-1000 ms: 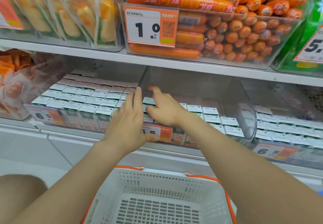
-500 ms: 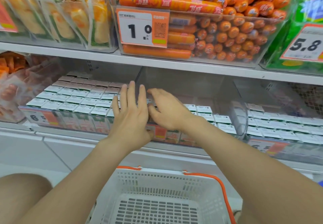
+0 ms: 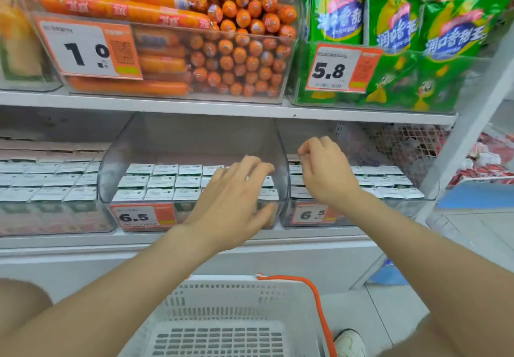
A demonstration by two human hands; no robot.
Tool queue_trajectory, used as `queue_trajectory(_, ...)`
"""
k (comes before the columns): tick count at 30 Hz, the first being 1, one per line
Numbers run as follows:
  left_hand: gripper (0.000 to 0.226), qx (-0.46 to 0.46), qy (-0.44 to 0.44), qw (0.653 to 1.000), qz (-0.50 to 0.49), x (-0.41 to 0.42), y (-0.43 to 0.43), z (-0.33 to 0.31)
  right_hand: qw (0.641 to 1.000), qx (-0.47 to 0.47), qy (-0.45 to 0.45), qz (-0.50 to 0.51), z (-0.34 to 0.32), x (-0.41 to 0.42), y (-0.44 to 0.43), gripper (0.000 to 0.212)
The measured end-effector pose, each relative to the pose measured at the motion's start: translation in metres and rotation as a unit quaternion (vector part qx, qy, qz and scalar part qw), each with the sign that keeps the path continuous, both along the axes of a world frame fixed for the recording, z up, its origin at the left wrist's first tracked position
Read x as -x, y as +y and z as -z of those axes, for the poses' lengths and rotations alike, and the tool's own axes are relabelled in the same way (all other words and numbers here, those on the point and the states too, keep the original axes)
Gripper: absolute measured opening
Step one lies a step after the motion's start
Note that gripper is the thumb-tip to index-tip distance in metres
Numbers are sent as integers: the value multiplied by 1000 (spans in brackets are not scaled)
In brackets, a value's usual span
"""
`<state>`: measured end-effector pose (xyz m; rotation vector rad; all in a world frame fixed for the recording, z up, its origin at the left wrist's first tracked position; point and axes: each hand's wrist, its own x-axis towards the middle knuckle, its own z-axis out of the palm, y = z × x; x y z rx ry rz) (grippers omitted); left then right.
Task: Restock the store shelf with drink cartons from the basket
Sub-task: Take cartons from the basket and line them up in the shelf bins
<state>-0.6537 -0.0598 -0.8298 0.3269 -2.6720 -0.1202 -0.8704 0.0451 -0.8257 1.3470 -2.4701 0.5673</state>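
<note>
R hand has left the L hand since 0.5 s ago, when both sat together at the front-left of the middle bin. It's now over the next bin to the right, w/ the divider wall between the two hands.

L hand has slid to the right end of the clear plastic middle bin. It's palm down, fingers spread & relaxed, over the small white-topped green drink cartons; can't tell if fingertips touch them.

R hand: fingers loosely curled downward, nothing seen in them, above the back rows of the same cartons in the clear plastic right bin.

Cartons stand upright in tight rows in both bins on the white metal shelf. Orange-and-white "6.5" price tag is on the middle bin's front.

White slotted plastic basket w/ orange handle sits below the shelf, between the forearms.

Upper shelf: orange sausages & green snack bags.
</note>
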Motion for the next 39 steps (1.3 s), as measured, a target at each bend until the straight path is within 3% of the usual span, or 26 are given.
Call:
queue_trajectory(3,67,14,-18,1000,6,18,5,6,988,-153,30,-9,9,35,-9,36)
queue_trajectory(7,86,5,-26,1000,4,34,8,21,985,-153,-44,-62,11,53,-34,51)
queue_trajectory(10,94,9,-23,1000,-15,50,11,28,973,-191,-95,-87,11,51,-55,24)
queue_trajectory(14,96,26,-14,997,-77,64,22,25,962,-235,-100,-95,9,48,-67,22)
queue_trajectory(23,95,25,-9,993,-116,68,35,28,960,-229,-98,-124,20,56,-56,23)
queue_trajectory(27,91,27,-10,993,-111,68,36,29,976,-128,-100,-147,22,57,-46,44)
queue_trajectory(32,77,46,-3,997,-65,70,36,20,997,-38,-62,-40,16,107,15,58)
queue_trajectory(36,57,100,-4,994,49,91,50,15,997,-63,-16,42,18,139,68,56)
queue_trajectory(39,61,88,-60,992,73,117,65,20,989,-125,-70,19,26,146,78,50)
